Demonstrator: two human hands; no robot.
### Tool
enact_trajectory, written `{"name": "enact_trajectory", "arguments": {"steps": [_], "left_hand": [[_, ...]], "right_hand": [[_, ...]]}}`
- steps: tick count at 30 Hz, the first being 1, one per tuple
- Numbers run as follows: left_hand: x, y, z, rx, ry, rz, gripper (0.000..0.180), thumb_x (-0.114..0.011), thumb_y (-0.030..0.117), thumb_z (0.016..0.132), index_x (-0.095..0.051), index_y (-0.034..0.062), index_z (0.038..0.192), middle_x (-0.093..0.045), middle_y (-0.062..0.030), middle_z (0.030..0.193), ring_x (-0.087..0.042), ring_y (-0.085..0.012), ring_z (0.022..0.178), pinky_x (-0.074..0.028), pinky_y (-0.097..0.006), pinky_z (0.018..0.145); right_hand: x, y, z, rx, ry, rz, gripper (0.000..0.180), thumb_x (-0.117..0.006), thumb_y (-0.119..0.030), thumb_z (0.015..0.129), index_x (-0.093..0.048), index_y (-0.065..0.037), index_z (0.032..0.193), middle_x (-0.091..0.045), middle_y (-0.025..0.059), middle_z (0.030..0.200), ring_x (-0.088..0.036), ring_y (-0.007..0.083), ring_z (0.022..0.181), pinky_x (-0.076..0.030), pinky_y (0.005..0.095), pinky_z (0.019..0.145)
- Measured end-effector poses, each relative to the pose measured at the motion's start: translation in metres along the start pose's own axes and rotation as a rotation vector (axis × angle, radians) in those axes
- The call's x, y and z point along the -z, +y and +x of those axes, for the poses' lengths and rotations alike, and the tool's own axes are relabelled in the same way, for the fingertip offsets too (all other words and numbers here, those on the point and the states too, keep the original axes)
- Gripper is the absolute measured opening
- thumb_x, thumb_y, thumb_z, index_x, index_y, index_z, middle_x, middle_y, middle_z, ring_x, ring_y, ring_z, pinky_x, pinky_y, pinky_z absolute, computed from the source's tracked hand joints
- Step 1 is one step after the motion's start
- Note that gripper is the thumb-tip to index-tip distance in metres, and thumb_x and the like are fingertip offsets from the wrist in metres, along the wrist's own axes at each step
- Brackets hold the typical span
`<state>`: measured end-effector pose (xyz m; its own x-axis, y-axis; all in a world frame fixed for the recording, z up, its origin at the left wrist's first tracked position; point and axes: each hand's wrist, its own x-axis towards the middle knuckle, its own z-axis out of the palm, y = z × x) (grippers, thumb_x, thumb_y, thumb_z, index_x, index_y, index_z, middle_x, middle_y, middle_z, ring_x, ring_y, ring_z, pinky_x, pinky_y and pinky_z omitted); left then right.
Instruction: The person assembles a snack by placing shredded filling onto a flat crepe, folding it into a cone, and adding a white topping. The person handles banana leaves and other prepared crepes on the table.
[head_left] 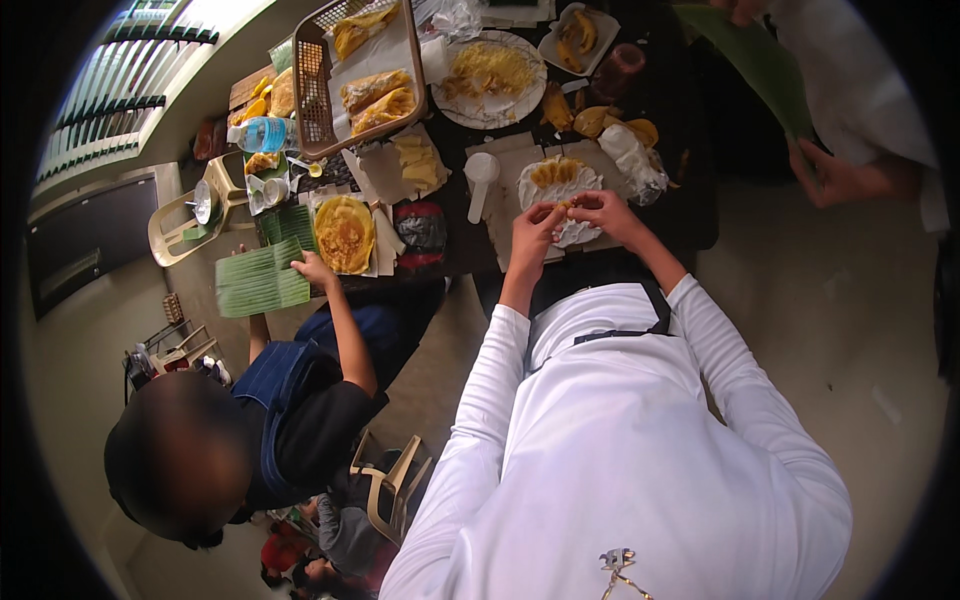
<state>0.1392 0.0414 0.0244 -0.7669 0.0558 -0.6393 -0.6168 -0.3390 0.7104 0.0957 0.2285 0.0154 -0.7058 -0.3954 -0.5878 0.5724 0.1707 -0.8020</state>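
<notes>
My left hand (536, 232) and my right hand (604, 214) meet at the table's near edge. Between their fingertips they pinch a small yellow-brown piece of food (566, 206), too small to name surely. Just under them lies a white, uneven sheet or spread (538, 190), and whether it is food or wrapping I cannot tell. A row of yellow banana-like slices (560, 172) rests on its far part. Left of it lies a white plastic scoop (482, 178) on brown cardboard (500, 238). A crumpled clear plastic bag (640, 172) is at the right.
Behind stand a plate of yellow shreds (537, 70), peels (556, 108), a red jar (617, 72) and a brown basket (312, 90) of folded yellow wraps. At left a co-worker's hand (316, 270) holds a banana leaf (262, 282) beside round crepes (345, 235). Another person (845, 178) holds a leaf (752, 65).
</notes>
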Motion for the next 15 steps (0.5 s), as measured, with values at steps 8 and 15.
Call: {"name": "enact_trajectory", "arguments": {"steps": [8,15], "left_hand": [[0.007,-0.002,0.000,-0.021,0.027,0.022,0.024,-0.076,0.024,0.092,-0.068,0.0062,0.106,-0.065,0.0017,0.091,-0.057,-0.0053,0.075,-0.045,-0.021,0.062],[0.014,-0.007,0.001,-0.030,0.089,0.015,0.027,-0.076,0.026,0.092,-0.067,0.0067,0.108,-0.066,0.0006,0.093,-0.058,-0.0063,0.076,-0.047,-0.022,0.063]], "right_hand": [[0.004,0.010,0.009,-0.006,0.008,-0.082,0.023,-0.072,-0.030,0.091,-0.072,-0.012,0.106,-0.069,-0.0053,0.092,-0.060,0.0040,0.082,-0.047,0.0223,0.069],[-0.001,0.012,0.013,0.004,0.196,-0.058,0.020,-0.077,-0.020,0.089,-0.073,-0.004,0.100,-0.069,0.0003,0.083,-0.059,0.0064,0.072,-0.046,0.0222,0.062]]}}
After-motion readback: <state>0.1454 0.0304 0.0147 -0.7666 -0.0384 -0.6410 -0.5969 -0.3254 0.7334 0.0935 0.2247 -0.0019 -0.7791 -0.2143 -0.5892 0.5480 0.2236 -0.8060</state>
